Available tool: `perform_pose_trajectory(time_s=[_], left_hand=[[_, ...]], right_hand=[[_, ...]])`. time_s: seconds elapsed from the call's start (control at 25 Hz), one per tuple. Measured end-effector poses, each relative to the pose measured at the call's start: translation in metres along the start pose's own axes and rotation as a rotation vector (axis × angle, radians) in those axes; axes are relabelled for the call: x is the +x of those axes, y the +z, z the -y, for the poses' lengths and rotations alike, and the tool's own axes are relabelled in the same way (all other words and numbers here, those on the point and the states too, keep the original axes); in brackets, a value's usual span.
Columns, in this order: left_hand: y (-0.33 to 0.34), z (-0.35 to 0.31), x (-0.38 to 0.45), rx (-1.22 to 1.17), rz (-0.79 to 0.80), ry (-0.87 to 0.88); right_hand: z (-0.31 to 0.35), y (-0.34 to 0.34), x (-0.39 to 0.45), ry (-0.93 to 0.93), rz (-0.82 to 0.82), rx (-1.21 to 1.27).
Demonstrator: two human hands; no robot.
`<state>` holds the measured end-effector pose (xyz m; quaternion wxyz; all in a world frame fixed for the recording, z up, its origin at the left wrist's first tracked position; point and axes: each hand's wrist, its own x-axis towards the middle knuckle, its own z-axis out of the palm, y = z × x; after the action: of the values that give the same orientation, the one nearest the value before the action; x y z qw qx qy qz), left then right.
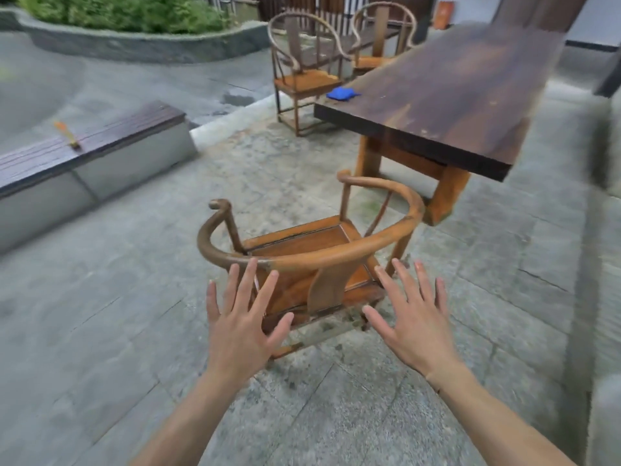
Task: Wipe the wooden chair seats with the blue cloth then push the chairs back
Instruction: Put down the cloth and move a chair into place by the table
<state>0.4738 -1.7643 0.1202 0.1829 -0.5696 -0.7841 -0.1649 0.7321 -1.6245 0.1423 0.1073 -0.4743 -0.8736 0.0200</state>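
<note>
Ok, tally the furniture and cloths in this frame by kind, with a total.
Wooden chairs: 3 (near, middle, far)
Wooden table: 1
Bench: 1
Blue cloth: 1
Total: 6

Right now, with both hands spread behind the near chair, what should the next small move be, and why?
Probably bring the left hand and right hand onto the near chair's curved back rail. Both are open and empty, and the blue cloth lies on the table.
</note>
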Motion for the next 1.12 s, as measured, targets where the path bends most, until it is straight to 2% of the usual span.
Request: perform_pose_trajectory(time_s=[0.2,0.32,0.52,0.64,0.76,1.0,1.12], left_hand=[[-0.008,0.0,-0.014,0.045,0.045,-0.077],[-0.002,0.0,-0.017,0.03,0.06,-0.099],[0.042,0.018,-0.014,-0.022,0.072,-0.116],[0.112,0.032,-0.023,-0.124,0.068,-0.053],[0.208,0.043,-0.045,-0.185,0.015,0.024],[0.454,0.07,-0.075,-0.034,0.08,0.042],[0.527,0.076,-0.076,0.056,0.06,-0.024]], right_hand=[[-0.002,0.006,0.003,-0.042,0.007,0.04],[-0.006,0.012,0.007,-0.041,-0.048,0.101],[-0.025,0.054,0.023,-0.052,-0.129,0.112],[-0.037,0.122,0.044,-0.072,-0.154,0.127],[-0.053,0.226,0.065,-0.164,-0.272,0.171],[-0.101,0.463,0.13,-0.196,-0.36,0.124],[-0.121,0.536,0.151,-0.133,-0.367,0.122]])
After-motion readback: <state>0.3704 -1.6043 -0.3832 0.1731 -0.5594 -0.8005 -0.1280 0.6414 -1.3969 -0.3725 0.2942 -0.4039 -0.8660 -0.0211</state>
